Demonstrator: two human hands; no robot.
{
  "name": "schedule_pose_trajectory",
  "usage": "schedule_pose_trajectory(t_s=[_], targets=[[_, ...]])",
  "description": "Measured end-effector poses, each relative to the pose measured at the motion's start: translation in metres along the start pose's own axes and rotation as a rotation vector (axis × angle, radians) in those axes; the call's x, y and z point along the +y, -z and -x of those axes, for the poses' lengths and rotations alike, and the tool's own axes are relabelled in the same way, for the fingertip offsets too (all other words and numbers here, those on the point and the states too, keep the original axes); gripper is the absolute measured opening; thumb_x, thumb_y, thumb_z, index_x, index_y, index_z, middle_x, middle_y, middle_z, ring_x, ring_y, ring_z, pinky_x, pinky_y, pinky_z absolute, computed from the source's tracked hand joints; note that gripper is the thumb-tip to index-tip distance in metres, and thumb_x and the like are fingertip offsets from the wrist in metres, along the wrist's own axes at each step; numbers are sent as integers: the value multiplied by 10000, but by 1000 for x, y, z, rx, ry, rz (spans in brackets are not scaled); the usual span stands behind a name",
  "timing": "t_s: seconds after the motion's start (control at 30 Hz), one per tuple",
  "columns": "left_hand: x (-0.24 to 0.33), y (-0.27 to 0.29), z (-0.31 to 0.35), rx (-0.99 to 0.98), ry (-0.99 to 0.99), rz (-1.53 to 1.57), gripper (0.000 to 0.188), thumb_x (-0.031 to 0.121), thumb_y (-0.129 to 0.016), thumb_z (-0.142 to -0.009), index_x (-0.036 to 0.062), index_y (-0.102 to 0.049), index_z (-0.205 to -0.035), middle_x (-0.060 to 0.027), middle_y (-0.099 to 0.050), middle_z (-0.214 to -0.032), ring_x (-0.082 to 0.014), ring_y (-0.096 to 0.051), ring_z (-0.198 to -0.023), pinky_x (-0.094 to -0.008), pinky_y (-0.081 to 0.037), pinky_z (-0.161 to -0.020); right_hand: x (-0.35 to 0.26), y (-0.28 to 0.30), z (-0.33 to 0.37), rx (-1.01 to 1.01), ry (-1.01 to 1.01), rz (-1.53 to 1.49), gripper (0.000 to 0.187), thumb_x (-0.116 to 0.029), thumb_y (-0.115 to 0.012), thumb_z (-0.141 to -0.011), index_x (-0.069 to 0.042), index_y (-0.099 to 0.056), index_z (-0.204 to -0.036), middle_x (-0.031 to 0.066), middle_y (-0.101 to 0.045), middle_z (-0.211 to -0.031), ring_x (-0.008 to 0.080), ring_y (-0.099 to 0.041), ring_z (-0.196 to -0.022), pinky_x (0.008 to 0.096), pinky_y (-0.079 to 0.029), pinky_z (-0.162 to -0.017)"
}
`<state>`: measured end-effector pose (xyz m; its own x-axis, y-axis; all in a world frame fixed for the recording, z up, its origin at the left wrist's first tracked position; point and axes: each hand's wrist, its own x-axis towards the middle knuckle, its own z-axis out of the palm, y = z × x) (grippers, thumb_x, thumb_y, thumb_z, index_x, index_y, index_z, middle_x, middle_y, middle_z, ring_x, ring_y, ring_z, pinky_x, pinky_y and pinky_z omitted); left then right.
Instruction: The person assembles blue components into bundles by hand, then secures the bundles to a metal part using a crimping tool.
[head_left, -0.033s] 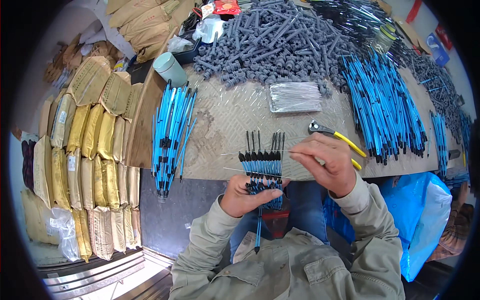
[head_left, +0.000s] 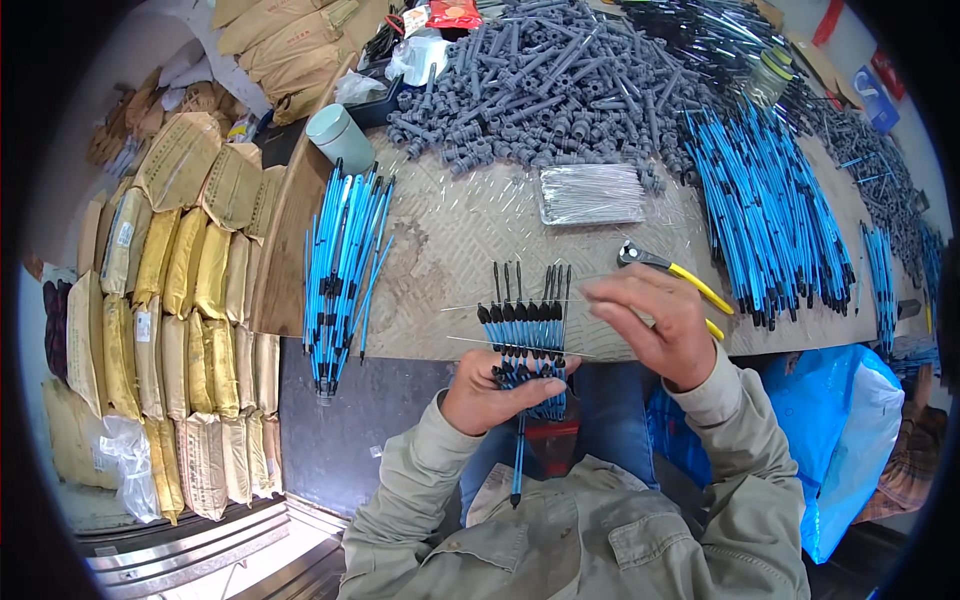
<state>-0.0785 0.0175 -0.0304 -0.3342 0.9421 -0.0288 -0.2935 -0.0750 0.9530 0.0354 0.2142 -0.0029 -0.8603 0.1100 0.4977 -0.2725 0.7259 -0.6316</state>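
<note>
My left hand (head_left: 490, 392) grips a fanned row of blue rods with black pointed tips (head_left: 524, 330), tips pointing up, over the near edge of the patterned worktable (head_left: 450, 240). One rod hangs lower than the rest (head_left: 518, 462). My right hand (head_left: 655, 322) is just right of the row, fingers pinched on a thin metal wire (head_left: 520, 302) that runs sideways across the black tips. A second thin wire (head_left: 500, 345) crosses the row lower down.
A bundle of blue rods (head_left: 342, 270) lies at the table's left. Behind are a heap of grey plastic parts (head_left: 540, 90), a clear packet of wires (head_left: 590, 193), yellow-handled pliers (head_left: 668, 270) and more blue rods (head_left: 770, 210). Tan sacks (head_left: 180, 300) are stacked left; a blue bag (head_left: 840, 430) hangs right.
</note>
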Motion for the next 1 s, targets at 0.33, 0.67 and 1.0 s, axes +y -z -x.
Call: schedule_pose_trajectory(t_s=[0.33, 0.67, 1.0], targets=[[-4, -1, -5, -100, -130, -240, 243, -46, -645, -757, -50, -654, -1001, -144, -661, -1017, -200, -618, -969, -324, -481, -864, 39, -53, 8, -456, 70, 92, 647, -242, -568, -819, -107, -313, -1398, 101, -271, -1461, 258, -270, -1348, 398, -231, -1097], [-31, 14, 9, -241, -293, -388, 355, 65, -711, -725, 60, -637, -1072, -113, -636, -1101, -257, -626, -986, -361, -492, -857, 47, -60, 6, -552, 267, 246, 566, -372, -522, -873, -196, -344, -1381, 104, -291, -1446, 224, -260, -1349, 384, -218, -1103], [-54, 13, 19, -135, -168, -239, 358, 147, -670, -743, 49, -613, -1083, -120, -624, -1123, -264, -628, -979, -369, -504, -839, 50, -64, 10, -507, 260, 279, 625, -483, -466, -860, -104, -389, -1351, 88, -328, -1431, 252, -284, -1338, 405, -222, -1099]])
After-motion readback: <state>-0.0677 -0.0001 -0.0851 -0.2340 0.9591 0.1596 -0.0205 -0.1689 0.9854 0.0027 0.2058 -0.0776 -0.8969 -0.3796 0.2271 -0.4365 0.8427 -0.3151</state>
